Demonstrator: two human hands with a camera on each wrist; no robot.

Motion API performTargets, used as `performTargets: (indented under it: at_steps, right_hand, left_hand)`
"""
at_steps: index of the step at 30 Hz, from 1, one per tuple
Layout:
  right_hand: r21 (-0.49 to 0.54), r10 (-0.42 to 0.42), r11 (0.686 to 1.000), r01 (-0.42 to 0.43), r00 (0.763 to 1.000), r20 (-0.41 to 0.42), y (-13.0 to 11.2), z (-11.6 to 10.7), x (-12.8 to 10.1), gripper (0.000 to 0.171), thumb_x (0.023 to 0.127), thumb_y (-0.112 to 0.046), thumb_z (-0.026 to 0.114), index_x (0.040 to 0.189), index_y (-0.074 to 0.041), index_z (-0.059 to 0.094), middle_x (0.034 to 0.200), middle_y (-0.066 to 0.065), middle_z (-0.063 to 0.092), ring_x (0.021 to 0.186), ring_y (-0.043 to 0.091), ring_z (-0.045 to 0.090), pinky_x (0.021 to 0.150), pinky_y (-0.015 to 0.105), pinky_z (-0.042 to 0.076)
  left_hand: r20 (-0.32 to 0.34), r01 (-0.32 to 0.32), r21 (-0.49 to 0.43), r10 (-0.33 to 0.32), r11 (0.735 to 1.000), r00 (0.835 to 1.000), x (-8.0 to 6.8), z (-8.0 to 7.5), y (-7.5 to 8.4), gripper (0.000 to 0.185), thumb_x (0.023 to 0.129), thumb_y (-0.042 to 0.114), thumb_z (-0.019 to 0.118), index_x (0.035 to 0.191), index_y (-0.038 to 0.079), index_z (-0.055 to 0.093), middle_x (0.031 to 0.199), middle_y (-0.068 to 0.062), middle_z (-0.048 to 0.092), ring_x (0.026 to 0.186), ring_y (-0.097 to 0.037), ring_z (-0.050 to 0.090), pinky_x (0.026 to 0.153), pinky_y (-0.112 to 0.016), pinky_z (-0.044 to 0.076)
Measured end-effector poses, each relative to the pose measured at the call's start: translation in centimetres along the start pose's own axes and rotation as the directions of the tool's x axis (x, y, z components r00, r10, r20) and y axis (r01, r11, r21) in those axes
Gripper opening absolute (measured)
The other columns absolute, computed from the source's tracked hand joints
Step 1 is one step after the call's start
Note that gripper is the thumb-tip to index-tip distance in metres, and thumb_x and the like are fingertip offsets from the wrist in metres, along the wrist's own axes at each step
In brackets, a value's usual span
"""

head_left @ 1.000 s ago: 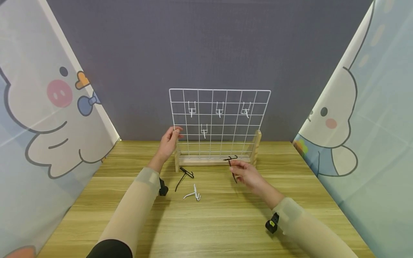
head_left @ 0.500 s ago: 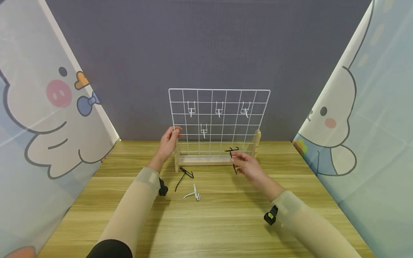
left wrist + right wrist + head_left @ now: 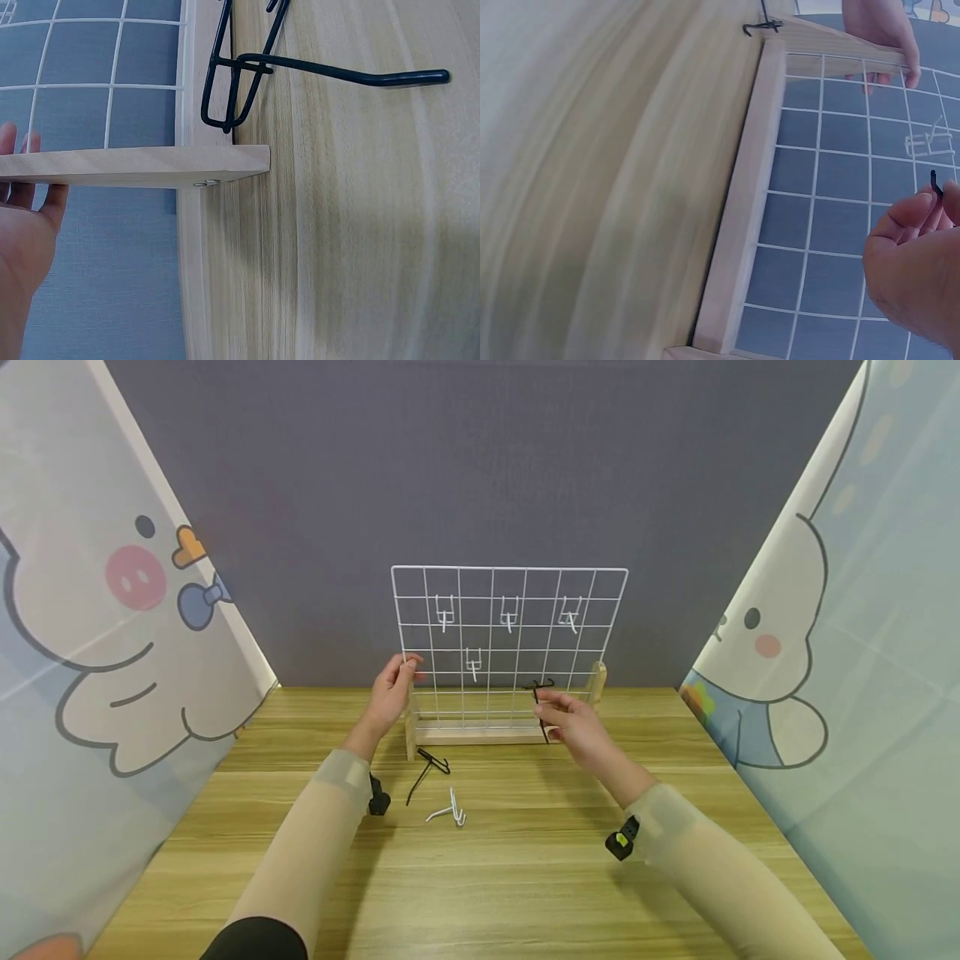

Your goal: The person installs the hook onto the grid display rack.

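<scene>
Head view: right hand [image 3: 572, 720], pinching black wire hook [image 3: 542, 706], risen from bench [image 3: 525, 860] level to white wire grid panel [image 3: 510, 635]; left hand [image 3: 392, 693] gripping wooden upright [image 3: 411, 727].
Left wrist: fingers [image 3: 22, 187] behind upright.
Right wrist: hook tip [image 3: 935, 184] near grid.

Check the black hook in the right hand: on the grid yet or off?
Off. The right hand pinches the black hook in front of the white wire grid; whether its prongs touch the wires cannot be told.

Soft, even light falls from above; my arms cast only faint shadows on the tabletop [image 3: 525, 877]. The head view is sharp but bends outward at its edges. My right wrist view smears the wood grain with blur, and my left wrist view softens toward its lower part.
</scene>
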State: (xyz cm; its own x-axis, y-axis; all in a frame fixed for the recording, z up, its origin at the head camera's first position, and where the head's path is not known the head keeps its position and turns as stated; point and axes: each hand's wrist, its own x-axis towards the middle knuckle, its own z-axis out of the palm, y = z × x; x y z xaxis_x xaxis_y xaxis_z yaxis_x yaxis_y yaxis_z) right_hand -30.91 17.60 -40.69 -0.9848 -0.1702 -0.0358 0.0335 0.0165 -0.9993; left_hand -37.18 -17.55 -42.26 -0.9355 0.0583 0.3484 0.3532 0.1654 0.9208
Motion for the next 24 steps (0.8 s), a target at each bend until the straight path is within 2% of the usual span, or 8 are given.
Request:
performTargets:
  at_steps: [6, 9, 13, 16, 18, 20, 23, 24]
  right_hand:
    - [0.021, -0.015, 1.0, 0.015, 1.0, -0.022, -1.1, 0.2, 0.5, 0.032, 0.111, -0.012, 0.066, 0.142, -0.006, 0.062, 0.108, -0.008, 0.064, 0.089, 0.008, 0.056, 0.075, 0.024, 0.049]
    - [0.027, -0.022, 0.999, 0.023, 0.999, -0.028, -1.6, 0.2, 0.8, 0.032, 0.11, -0.013, 0.067, 0.142, -0.006, 0.063, 0.11, -0.006, 0.064, 0.091, 0.007, 0.056, 0.076, 0.023, 0.049]
    - [0.016, -0.028, 0.999, 0.029, 0.999, -0.034, -2.0, 0.3, 1.3, 0.035, 0.111, -0.015, 0.066, 0.145, -0.006, 0.062, 0.114, -0.005, 0.065, 0.097, 0.011, 0.058, 0.078, 0.024, 0.049]
    - [0.012, -0.021, 1.0, 0.022, 0.999, -0.041, -2.3, 0.3, 1.6, 0.037, 0.111, -0.017, 0.067, 0.147, -0.007, 0.062, 0.118, -0.005, 0.065, 0.103, 0.014, 0.059, 0.079, 0.025, 0.05]
    - [0.008, -0.016, 1.0, 0.017, 0.999, -0.052, -2.5, 0.4, 1.8, 0.039, 0.111, -0.019, 0.068, 0.148, -0.007, 0.062, 0.119, -0.004, 0.064, 0.105, 0.016, 0.059, 0.079, 0.026, 0.05]
    - [0.005, -0.01, 1.0, 0.011, 0.998, -0.065, -2.6, 0.4, 2.0, 0.041, 0.11, -0.02, 0.069, 0.149, -0.008, 0.062, 0.121, -0.003, 0.064, 0.106, 0.016, 0.059, 0.079, 0.025, 0.051]
    - [-0.006, -0.006, 1.0, 0.006, 0.997, -0.081, -2.8, 0.4, 2.4, 0.044, 0.11, -0.022, 0.07, 0.152, -0.009, 0.061, 0.124, -0.003, 0.064, 0.11, 0.019, 0.06, 0.08, 0.025, 0.051]
    - [-0.003, -0.004, 1.0, 0.004, 0.996, -0.086, -2.8, 0.5, 2.5, 0.044, 0.11, -0.022, 0.07, 0.152, -0.009, 0.061, 0.124, -0.003, 0.064, 0.112, 0.02, 0.06, 0.08, 0.025, 0.051]
  left_hand:
    - [0.006, -0.017, -0.002, 0.017, 1.0, 1.0, 0.0, -0.1, 0.0, 0.042, 0.121, 0.035, 0.044, 0.143, 0.003, 0.058, 0.148, -0.03, 0.058, 0.138, -0.05, 0.062, 0.122, -0.063, 0.04]
    - [0.008, -0.006, -0.005, 0.006, 1.0, 1.0, -0.4, -0.1, 0.8, 0.041, 0.121, 0.033, 0.043, 0.143, 0.001, 0.057, 0.145, -0.034, 0.057, 0.14, -0.052, 0.06, 0.109, -0.052, 0.047]
    - [0.009, 0.008, -0.002, -0.008, 1.0, 1.0, -1.1, 0.1, 2.4, 0.041, 0.121, 0.029, 0.041, 0.144, -0.002, 0.055, 0.142, -0.039, 0.056, 0.142, -0.056, 0.056, 0.09, -0.031, 0.045]
    - [0.009, 0.004, 0.008, -0.004, 1.0, 1.0, -1.3, 0.2, 2.9, 0.04, 0.121, 0.027, 0.04, 0.143, -0.002, 0.055, 0.142, -0.04, 0.057, 0.141, -0.058, 0.055, 0.081, -0.027, 0.044]
    - [0.007, 0.002, 0.013, -0.002, 1.0, 1.0, -1.3, 0.2, 2.8, 0.039, 0.122, 0.026, 0.04, 0.143, -0.002, 0.055, 0.143, -0.04, 0.057, 0.141, -0.058, 0.055, 0.083, -0.027, 0.044]
    - [0.003, 0.003, 0.014, -0.003, 1.0, 1.0, -1.1, 0.3, 2.5, 0.038, 0.122, 0.026, 0.04, 0.143, -0.002, 0.055, 0.144, -0.038, 0.058, 0.141, -0.058, 0.055, 0.091, -0.031, 0.045]
    - [-0.001, 0.001, 0.012, -0.001, 1.0, 1.0, -0.6, 0.3, 1.5, 0.039, 0.122, 0.025, 0.039, 0.145, -0.003, 0.055, 0.147, -0.035, 0.058, 0.141, -0.058, 0.055, 0.108, -0.045, 0.044]
    - [0.0, -0.001, 0.007, 0.001, 1.0, 1.0, -0.4, 0.2, 1.1, 0.04, 0.122, 0.026, 0.039, 0.145, -0.003, 0.055, 0.147, -0.035, 0.058, 0.141, -0.058, 0.054, 0.11, -0.05, 0.043]
